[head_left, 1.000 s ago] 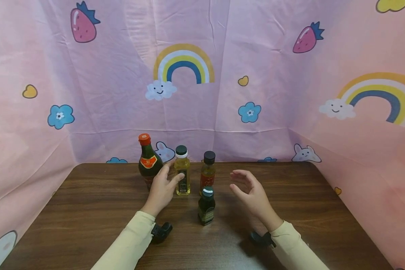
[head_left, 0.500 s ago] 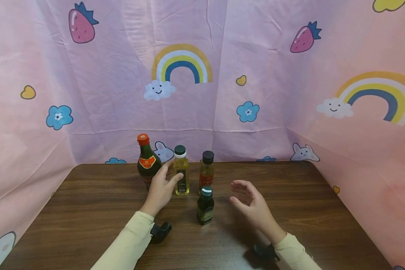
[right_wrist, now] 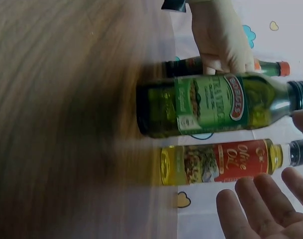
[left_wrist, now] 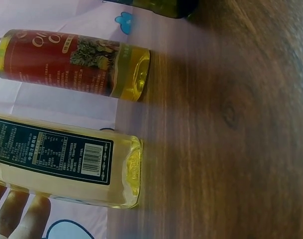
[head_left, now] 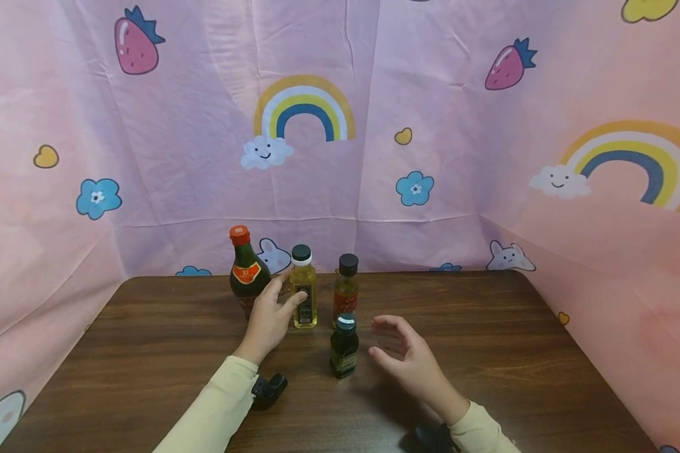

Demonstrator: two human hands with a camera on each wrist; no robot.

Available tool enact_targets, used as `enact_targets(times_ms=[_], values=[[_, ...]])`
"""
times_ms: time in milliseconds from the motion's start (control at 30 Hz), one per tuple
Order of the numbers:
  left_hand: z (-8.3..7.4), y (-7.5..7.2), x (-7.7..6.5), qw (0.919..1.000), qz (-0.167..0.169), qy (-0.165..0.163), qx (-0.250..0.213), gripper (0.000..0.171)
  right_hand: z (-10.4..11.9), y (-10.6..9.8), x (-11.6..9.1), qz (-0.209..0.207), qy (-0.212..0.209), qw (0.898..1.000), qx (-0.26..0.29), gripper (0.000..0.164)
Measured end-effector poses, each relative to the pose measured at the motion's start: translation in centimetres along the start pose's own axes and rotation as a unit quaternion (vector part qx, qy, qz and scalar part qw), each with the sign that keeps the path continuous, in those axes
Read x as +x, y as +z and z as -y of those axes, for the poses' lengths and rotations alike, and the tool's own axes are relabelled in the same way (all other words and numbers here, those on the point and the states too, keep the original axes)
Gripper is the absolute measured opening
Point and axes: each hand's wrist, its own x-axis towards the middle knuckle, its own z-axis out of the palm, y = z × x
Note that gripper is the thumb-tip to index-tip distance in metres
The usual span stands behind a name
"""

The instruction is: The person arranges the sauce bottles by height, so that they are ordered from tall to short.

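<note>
My left hand (head_left: 266,318) holds a clear bottle of pale yellow oil (head_left: 306,308), thumb in front of its dark label and fingers at its left side. The fingertips (left_wrist: 34,211) lie against that bottle in the left wrist view. Just to the right of a small dark green olive oil bottle (head_left: 344,352) is my right hand (head_left: 416,368), its fingers gently curved and nothing in them. Behind the green bottle stands an olive oil bottle with a red label (head_left: 347,292); its lower part is partly covered in the head view. All the bottles are upright.
A tall dark bottle with a red cap (head_left: 243,277) stands left of the yellow oil bottle, partly behind my left hand. The brown wooden table (head_left: 147,352) is enclosed by a printed pink and purple cloth (head_left: 181,138) at the back and sides.
My right hand has come lower and nearer, then shifted left toward the small green bottle. The left hand keeps its place at the yellow oil bottle, and the bottles stand where they were.
</note>
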Motion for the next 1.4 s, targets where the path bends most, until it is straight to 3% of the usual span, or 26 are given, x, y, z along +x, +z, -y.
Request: enact_targets(times_ms=[233, 433, 700, 900, 1133, 1400], values=[[0.3, 0.2, 0.0, 0.9998, -0.009, 0.016, 0.001, 0.068, 0.2, 1.2, -0.1, 0.015, 0.012, 1.000, -0.001, 0.047], [0.2, 0.2, 0.0, 1.0000, -0.004, 0.005, -0.004, 0.069, 0.4, 2.5, 0.3, 0.022, 0.023, 0.999, -0.013, 0.048], [0.1, 0.1, 0.0, 1.0000, 0.004, -0.006, 0.005, 0.071, 0.4, 3.9, 1.2, -0.019, 0.031, 0.997, -0.067, 0.052], [0.0, 0.1, 0.0, 1.0000, -0.001, 0.000, 0.006, 0.071, 0.7, 4.3, 1.7, -0.033, 0.007, 0.997, -0.076, 0.042], [0.0, 0.1, -0.1, 1.0000, 0.004, -0.003, 0.002, 0.069, 0.5, 3.3, 1.7, 0.002, 0.005, 0.999, -0.046, 0.034], [0.0, 0.2, -0.1, 1.0000, 0.003, -0.002, 0.000, 0.070, -0.4, 1.4, 1.9, 0.089, -0.011, 0.996, -0.016, 0.038]])
